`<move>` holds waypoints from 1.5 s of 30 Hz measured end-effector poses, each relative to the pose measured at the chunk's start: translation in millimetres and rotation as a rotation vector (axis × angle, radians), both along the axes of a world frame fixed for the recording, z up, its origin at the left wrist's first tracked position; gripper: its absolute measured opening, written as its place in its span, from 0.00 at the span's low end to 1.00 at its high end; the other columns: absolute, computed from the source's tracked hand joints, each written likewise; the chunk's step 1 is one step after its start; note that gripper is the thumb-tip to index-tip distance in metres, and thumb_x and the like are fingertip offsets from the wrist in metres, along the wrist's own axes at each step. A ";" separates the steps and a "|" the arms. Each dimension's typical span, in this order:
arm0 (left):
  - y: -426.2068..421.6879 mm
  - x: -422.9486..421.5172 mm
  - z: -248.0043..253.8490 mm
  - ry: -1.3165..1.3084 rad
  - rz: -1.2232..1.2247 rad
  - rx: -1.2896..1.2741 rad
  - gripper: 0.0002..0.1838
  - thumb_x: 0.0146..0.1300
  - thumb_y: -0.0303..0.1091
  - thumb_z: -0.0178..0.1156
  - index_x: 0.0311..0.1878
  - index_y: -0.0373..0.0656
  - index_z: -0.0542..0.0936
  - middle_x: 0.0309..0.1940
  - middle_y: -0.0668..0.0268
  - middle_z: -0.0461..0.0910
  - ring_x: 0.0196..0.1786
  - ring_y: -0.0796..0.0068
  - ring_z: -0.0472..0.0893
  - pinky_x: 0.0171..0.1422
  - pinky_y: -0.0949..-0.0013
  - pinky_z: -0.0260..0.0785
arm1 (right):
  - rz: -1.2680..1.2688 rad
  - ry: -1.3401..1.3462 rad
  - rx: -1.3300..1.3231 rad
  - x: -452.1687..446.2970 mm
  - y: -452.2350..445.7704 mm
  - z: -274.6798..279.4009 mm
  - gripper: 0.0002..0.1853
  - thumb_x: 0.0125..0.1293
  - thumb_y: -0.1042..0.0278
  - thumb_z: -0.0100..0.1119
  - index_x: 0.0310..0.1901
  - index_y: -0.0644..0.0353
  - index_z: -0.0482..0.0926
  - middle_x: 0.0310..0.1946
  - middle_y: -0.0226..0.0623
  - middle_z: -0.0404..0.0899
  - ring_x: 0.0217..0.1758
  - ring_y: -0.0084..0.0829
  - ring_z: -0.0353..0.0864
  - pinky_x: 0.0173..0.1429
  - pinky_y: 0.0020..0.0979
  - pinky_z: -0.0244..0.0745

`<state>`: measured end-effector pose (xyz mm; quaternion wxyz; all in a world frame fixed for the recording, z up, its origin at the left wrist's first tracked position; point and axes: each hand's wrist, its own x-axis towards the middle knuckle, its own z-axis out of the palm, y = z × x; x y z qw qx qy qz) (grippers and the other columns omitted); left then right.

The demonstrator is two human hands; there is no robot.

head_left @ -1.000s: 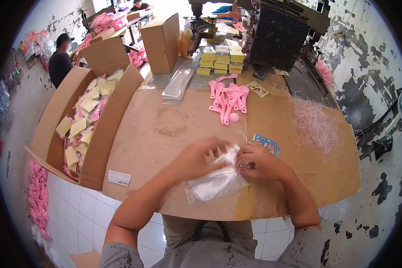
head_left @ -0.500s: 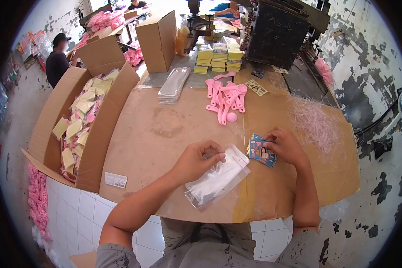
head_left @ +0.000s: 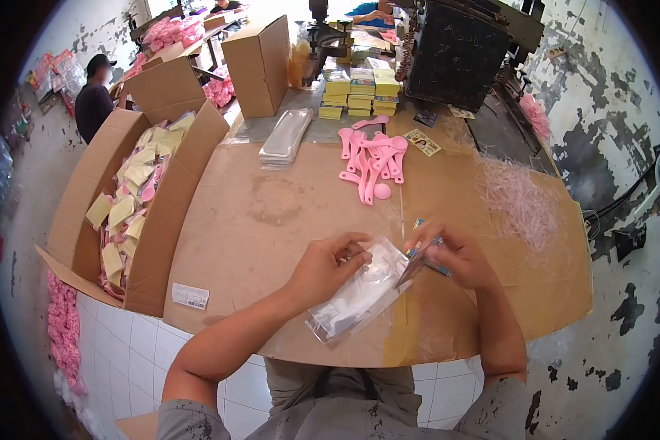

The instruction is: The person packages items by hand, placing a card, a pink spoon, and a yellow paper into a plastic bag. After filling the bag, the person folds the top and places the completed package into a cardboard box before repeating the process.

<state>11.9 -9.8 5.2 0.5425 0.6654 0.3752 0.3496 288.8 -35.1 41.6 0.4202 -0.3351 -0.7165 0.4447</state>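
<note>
A clear plastic bag lies slantwise near the front of the cardboard-covered table. My left hand is closed at its upper left edge, thumb and curled fingers on the film. Between the thumb and fingers of my right hand is a thin printed card, tilted nearly edge-on at the bag's right end. Whether the card's tip is inside the bag or just over it, I cannot tell. Partly hidden under the right hand, a small stack of blue picture cards rests on the table.
Pink plastic spoons are heaped beyond my hands, with stacked clear bags to their left. Card bundles stand at the back. An open carton of packed items is on the left, pale shredded filler on the right. A person is far left.
My right hand has lifted a card off the blue stack and brought it left to the bag's end. My left hand has stayed at the bag.
</note>
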 end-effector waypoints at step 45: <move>-9.4 -5.0 22.0 0.008 -0.177 -0.057 0.30 0.70 0.25 0.68 0.73 0.36 0.72 0.41 0.59 0.91 0.48 0.81 0.86 0.52 0.74 0.77 | -0.216 -0.353 0.310 -41.1 -10.4 6.9 0.10 0.67 0.77 0.69 0.50 0.61 0.86 0.38 0.37 0.84 0.39 0.28 0.85 0.42 0.29 0.77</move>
